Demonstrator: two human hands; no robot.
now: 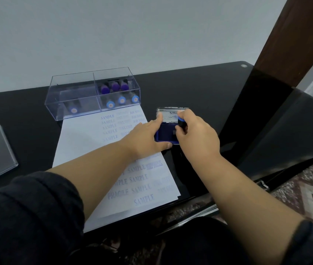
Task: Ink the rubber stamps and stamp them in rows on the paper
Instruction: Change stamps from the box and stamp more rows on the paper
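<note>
Blue stamp [181, 122] base hidden in right hand [195, 134], ink pad [166, 135] partly covered

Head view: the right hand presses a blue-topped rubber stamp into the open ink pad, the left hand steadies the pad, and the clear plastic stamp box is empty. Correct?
Not quite. In the head view the clear plastic stamp box is not empty: several purple- and blue-topped stamps stand inside. The rest holds: the right hand grips the blue-topped rubber stamp on the open ink pad, steadied by the left hand.

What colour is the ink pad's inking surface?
Dark blue ink pad, clearest in the head view.
</note>
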